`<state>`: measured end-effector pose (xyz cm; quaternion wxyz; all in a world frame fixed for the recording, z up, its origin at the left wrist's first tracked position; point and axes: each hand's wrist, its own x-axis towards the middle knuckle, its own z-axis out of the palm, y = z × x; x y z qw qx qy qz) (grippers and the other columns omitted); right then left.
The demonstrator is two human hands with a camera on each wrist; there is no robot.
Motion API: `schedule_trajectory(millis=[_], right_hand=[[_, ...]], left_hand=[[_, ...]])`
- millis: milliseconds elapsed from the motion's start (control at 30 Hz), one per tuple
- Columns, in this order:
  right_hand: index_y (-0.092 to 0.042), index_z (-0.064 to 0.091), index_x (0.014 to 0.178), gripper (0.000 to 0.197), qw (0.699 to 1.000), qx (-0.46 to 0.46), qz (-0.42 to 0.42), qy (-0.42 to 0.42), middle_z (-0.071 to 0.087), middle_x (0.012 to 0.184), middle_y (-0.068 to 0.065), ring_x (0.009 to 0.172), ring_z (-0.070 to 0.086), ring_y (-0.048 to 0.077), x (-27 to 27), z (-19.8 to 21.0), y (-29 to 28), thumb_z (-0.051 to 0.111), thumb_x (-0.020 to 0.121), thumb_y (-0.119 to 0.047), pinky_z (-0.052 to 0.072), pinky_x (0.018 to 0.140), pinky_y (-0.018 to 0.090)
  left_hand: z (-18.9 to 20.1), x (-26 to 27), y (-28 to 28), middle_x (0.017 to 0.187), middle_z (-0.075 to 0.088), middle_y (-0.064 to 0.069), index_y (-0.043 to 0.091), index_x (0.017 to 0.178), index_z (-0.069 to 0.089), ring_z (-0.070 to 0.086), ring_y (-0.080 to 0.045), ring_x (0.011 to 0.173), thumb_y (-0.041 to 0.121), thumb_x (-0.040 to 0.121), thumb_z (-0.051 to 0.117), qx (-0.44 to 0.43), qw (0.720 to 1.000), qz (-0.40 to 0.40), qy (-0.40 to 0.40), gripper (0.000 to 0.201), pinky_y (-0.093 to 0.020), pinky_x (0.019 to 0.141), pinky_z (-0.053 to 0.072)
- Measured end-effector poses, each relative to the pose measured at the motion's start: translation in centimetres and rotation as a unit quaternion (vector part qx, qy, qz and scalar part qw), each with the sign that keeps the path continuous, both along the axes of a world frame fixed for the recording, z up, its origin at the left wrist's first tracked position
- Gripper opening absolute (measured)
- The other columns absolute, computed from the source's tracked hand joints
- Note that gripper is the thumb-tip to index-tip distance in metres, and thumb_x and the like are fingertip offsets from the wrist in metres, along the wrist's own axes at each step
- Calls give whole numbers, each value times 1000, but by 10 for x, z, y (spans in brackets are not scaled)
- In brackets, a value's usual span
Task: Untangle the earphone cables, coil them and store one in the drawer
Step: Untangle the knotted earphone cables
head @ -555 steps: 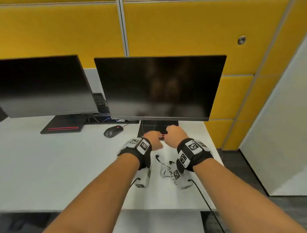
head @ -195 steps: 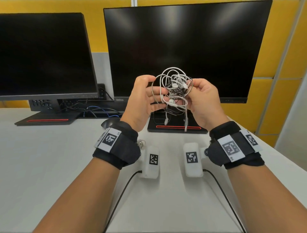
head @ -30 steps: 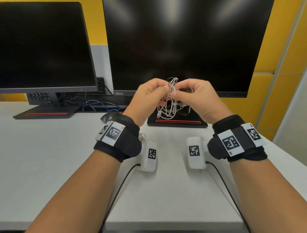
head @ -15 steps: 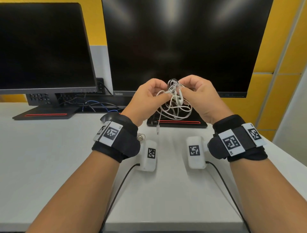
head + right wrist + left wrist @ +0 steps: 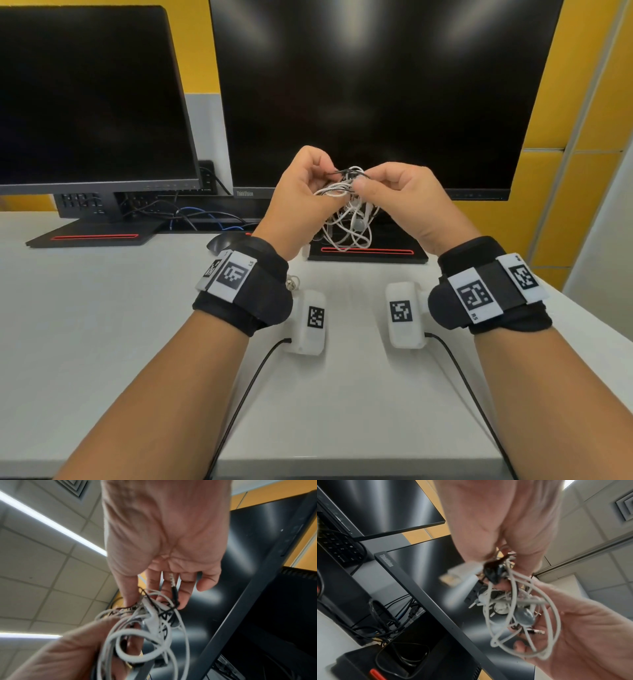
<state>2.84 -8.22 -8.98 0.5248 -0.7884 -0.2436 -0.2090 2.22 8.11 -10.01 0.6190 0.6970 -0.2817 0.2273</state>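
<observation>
A tangled bundle of white and black earphone cables (image 5: 349, 212) hangs in the air between both hands, above the white desk (image 5: 102, 325). My left hand (image 5: 301, 195) pinches the left side of the tangle (image 5: 508, 601) with curled fingers. My right hand (image 5: 394, 192) pinches the top right of the same tangle (image 5: 150, 623) between thumb and fingertips. White loops dangle below the hands; a black strand runs across the top. A metal jack plug (image 5: 172, 580) sticks up by the right fingers. No drawer shows in any view.
Two black monitors (image 5: 370, 96) (image 5: 89, 99) stand at the back of the desk on stands with red stripes (image 5: 366, 251). A black mouse (image 5: 222, 241) lies behind my left wrist. Loose computer cables (image 5: 191, 216) lie under the monitors. Yellow wall panels (image 5: 561, 205) stand behind.
Both hands have drawn slightly apart, stretching a black strand across the top of the tangle. The dangling white loops have swung and hang a little lower.
</observation>
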Motion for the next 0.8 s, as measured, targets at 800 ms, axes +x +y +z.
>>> schedule_trajectory(millis=[800], right_hand=[[1, 67, 89, 40, 998, -40, -46, 0, 63, 79, 15, 76, 58, 17, 6, -3, 0, 63, 92, -39, 50, 75, 29]], left_hand=[[0, 9, 1, 89, 58, -18, 22, 76, 61, 55, -13, 73, 23, 86, 69, 27, 986, 164, 4, 13, -29, 68, 49]])
